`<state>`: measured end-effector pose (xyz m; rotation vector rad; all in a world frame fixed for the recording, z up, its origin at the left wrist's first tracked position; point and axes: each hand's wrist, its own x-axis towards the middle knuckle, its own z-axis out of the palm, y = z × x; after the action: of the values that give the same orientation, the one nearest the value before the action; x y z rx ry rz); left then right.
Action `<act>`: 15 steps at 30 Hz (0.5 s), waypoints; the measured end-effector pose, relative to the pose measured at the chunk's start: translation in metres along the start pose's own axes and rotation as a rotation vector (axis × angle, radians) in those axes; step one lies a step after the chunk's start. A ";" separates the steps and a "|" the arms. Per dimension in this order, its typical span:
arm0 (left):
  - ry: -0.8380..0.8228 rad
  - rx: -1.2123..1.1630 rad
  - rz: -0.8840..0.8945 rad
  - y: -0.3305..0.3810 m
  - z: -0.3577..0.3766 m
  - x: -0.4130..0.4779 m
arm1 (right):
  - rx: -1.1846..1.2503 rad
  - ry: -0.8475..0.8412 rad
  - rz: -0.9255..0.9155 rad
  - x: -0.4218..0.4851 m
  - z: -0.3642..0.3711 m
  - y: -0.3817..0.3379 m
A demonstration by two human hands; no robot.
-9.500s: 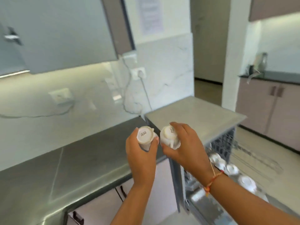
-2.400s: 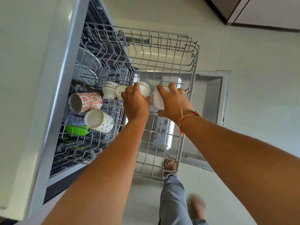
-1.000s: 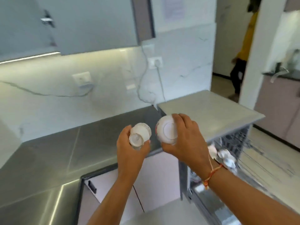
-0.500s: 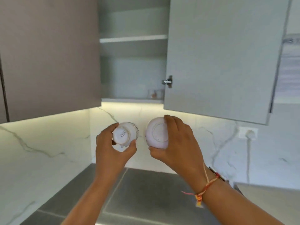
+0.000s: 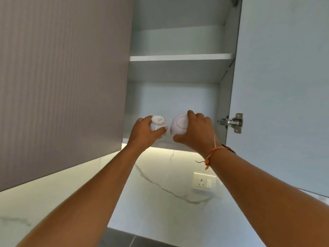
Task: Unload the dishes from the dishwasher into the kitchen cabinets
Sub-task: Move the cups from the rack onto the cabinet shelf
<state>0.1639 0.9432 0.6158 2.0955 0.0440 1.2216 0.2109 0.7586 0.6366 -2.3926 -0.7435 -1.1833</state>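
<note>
A closed ribbed cabinet door (image 5: 62, 77) is seen at the left; beside it the open cabinet (image 5: 169, 100) is shown, with a white shelf (image 5: 179, 57) across its upper part; its pale door (image 5: 284, 86) is swung out at the right, with a metal hinge (image 5: 230, 122) fixed at the inner edge. Below, a marbled wall (image 5: 156, 196) is lit from under the cabinet; a socket (image 5: 204, 182) is set in it toward the right; a strip of dark counter (image 5: 135, 241) is visible at the bottom edge.

Both arms are raised and stretched toward the cabinet's lowest compartment. The left hand (image 5: 144, 134) is held before the cabinet's bottom edge, fingers and thumb curled round a small white cup (image 5: 158, 123), which is turned base toward the camera; the right hand (image 5: 195, 131), with an orange thread (image 5: 211, 154) tied at its wrist, is wrapped over a white bowl (image 5: 179, 126), likewise presented base-first; cup and bowl are held just beside each other; whether either touches the cabinet floor cannot be told.
</note>
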 end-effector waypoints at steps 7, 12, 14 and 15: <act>-0.246 0.201 -0.167 -0.050 0.031 0.079 | 0.035 -0.260 0.262 0.071 0.056 0.014; -0.322 0.177 -0.198 -0.066 0.057 0.105 | -0.013 -0.349 0.240 0.091 0.090 0.028; -0.349 0.203 -0.199 -0.067 0.066 0.112 | -0.030 -0.405 0.234 0.095 0.096 0.031; -0.357 0.214 -0.203 -0.068 0.071 0.115 | -0.036 -0.432 0.232 0.097 0.097 0.031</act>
<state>0.3032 0.9969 0.6407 2.3994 0.2277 0.7390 0.3385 0.8146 0.6562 -2.7108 -0.5446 -0.5993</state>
